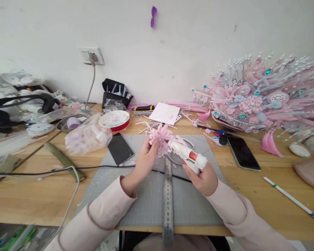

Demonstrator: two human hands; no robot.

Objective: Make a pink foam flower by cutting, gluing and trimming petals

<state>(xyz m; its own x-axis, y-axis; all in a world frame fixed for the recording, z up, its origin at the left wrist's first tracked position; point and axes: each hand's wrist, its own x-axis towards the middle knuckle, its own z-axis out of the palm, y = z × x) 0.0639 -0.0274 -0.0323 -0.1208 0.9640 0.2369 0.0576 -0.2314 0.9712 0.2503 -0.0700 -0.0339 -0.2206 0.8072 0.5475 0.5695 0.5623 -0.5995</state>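
Note:
In the head view my left hand [146, 158] is closed on a pink flower [161, 138] that looks made of fuzzy chenille stems. My right hand [205, 178] is wrapped round the handle of a white hot glue gun [181, 149]. The gun points left, its nozzle end up against the flower's right side; whether it touches cannot be seen. Under both hands lies a grey cutting mat [138, 195]. A steel ruler [168, 202] runs lengthwise over it, past the front edge of the table.
A large pink and pale-blue beaded headdress [251, 101] stands at the right. Two phones, one black [120, 149] and one pale-edged [243, 152], flank the mat. A red-rimmed round tin [115, 122] and a plastic bag [87, 136] sit left. A black cable [99, 168] crosses the mat.

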